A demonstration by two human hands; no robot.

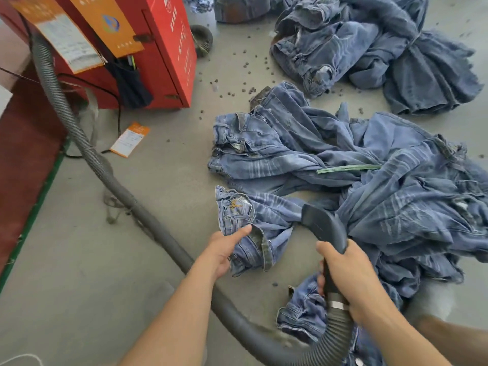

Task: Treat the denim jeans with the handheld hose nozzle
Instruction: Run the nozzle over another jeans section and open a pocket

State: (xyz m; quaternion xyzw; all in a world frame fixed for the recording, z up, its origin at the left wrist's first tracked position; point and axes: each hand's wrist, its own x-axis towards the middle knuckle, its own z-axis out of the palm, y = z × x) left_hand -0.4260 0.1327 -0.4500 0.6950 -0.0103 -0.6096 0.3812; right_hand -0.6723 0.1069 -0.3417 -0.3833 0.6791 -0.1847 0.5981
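A pair of blue denim jeans (261,220) lies crumpled on the grey floor in front of me. My left hand (224,249) grips its waistband, thumb stretched over the cloth. My right hand (348,276) grips the handle of a dark grey hose nozzle (322,223). The nozzle's wide mouth sits against the jeans just right of the waistband. A grey ribbed hose (87,143) runs from the nozzle under my arms and up to the far left.
A large heap of jeans (396,196) tied with a green strap (348,168) lies to the right. More denim piles (369,54) lie at the back. A red cabinet (163,48) stands at the back left. Small dark pellets (245,67) and an orange card (130,139) lie on the floor.
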